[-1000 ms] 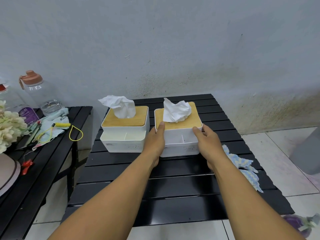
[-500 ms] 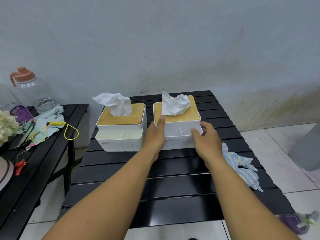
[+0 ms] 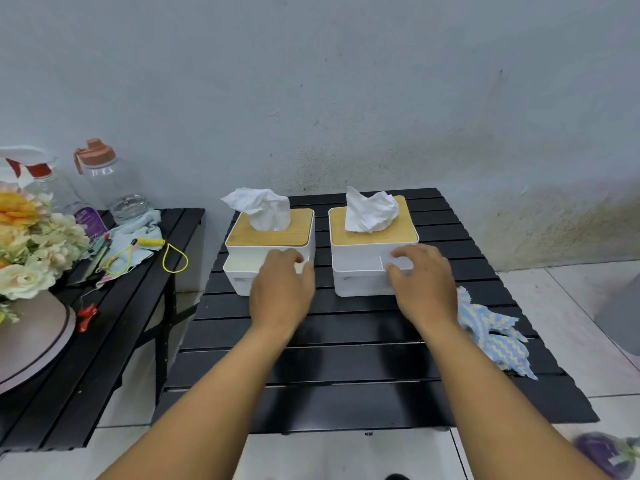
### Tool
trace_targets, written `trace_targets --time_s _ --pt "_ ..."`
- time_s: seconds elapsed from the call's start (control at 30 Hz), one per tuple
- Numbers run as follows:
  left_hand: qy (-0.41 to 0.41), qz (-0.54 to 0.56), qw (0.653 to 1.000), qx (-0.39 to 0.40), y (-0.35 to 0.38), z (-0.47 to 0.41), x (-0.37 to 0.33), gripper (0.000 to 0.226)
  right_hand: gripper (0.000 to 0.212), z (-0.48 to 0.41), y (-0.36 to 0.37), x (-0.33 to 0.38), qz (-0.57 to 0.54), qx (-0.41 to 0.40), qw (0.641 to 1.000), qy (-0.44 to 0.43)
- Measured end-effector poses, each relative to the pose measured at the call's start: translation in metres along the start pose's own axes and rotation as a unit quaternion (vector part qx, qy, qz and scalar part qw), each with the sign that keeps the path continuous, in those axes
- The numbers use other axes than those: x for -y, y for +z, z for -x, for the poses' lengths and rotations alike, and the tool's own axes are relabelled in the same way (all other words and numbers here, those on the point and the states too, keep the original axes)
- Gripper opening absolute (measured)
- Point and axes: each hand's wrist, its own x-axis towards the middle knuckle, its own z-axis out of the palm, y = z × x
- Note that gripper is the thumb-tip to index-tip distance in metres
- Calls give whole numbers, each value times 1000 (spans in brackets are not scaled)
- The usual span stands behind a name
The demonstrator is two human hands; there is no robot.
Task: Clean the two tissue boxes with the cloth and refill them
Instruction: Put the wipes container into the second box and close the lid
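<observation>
On the counter [image 3: 346, 375], the left hand [image 3: 280, 296] curls its fingers [image 3: 294, 259] over the front tray of the left tissue box [image 3: 249, 252], gripping it. Bent fingers of the right hand [image 3: 426, 289] touch the right tissue box [image 3: 360, 254] tray; if they grip, I cannot tell. White tissue [image 3: 263, 209] sticks out of each wooden lid [image 3: 242, 237]. The striped cloth [image 3: 491, 334] lies beside the right wrist
</observation>
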Motion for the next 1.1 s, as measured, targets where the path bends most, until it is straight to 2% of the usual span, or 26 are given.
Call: trace_targets --time_s 0.1,0.2,0.5,1.1 --pt "-31 -103 992 68 -9 -3 20 40 27 3 5 3 49 62 996 -37" --pt "-25 -145 986 83 -5 -3 35 37 29 6 10 2 71 81 993 -42" --pt "12 -106 992 60 10 -6 36 31 18 6 11 8 68 41 996 -30" --pt "30 -88 994 65 10 -3 36 36 27 4 13 4 87 46 994 -48"
